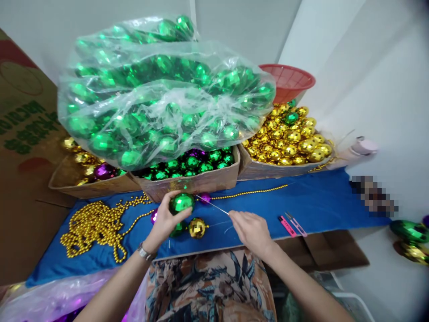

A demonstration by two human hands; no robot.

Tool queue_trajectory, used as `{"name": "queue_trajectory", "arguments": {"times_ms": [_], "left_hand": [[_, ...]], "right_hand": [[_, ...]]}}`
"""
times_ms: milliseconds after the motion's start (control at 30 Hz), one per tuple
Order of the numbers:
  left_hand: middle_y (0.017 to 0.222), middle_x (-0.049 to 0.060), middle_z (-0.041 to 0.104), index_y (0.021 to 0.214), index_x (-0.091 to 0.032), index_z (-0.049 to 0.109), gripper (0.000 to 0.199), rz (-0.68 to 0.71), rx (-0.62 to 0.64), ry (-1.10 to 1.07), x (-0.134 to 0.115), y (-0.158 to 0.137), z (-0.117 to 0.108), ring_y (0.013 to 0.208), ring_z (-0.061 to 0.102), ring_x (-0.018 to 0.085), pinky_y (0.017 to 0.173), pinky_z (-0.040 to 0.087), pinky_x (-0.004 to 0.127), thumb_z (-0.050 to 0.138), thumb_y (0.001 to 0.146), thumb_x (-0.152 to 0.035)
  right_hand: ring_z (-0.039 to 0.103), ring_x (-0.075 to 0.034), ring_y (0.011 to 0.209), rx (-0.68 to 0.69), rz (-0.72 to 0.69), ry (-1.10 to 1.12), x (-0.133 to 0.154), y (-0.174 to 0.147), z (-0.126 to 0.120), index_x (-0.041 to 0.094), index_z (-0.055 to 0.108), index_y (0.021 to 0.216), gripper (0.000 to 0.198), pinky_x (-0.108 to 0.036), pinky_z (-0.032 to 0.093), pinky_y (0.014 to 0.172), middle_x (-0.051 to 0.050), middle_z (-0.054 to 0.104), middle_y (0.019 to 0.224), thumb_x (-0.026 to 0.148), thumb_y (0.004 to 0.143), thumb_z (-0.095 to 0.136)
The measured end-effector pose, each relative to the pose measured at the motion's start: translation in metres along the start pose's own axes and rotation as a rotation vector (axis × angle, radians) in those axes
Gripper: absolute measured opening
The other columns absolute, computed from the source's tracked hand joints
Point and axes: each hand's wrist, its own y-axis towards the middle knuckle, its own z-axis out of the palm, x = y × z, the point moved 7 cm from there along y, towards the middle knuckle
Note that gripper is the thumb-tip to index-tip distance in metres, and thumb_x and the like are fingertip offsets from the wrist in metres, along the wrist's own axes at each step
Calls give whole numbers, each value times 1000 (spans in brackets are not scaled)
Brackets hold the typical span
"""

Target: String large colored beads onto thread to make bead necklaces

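My left hand (163, 222) is wrapped round a shiny green faceted ball (181, 203) above the blue cloth. In my right hand (251, 231), closed fingers pinch a long thin needle (214, 205) that slants toward the ball. Just beyond its tip lies a purple ball (205, 198) with a string of small gold beads (251, 193) running right from it. Below my left hand are a second green ball (178, 229) and a gold ball (197, 228), with thin thread trailing from the gold one. Another purple ball (154, 216) is partly hidden behind my left hand.
Gold bead strings (92, 228) lie piled at left. A big clear bag of green balls (167, 98) rests over cardboard boxes (194, 184). Gold balls (288, 138) fill the right box, near a red basket (288, 82). A pink cutter (287, 226) and small snips (296, 223) lie at right.
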Motion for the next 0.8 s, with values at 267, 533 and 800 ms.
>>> {"name": "queue_trajectory", "arguments": {"times_ms": [267,533,800], "left_hand": [[106,10,68,107,-17,62,28,-583,-169,-975,17,-18,30,95,67,27,77,58,43,58,86,-35],[107,10,69,110,-17,62,29,-589,-186,-1048,17,-18,32,97,67,29,76,59,42,51,91,-35],[106,11,70,110,-18,62,28,-601,-194,-1068,16,-20,34,95,68,30,75,59,43,50,92,-35]], "right_hand": [[66,-14,68,21,-6,354,27,-24,16,19,65,96,30,-23,47,68,-5,70,76,24,100,36],[65,-14,67,19,-9,314,26,-27,18,20,64,95,28,-23,44,65,-4,69,73,22,99,36],[63,-14,65,60,-11,288,29,-27,24,18,63,93,28,-25,39,63,-3,68,72,19,98,36]]}}
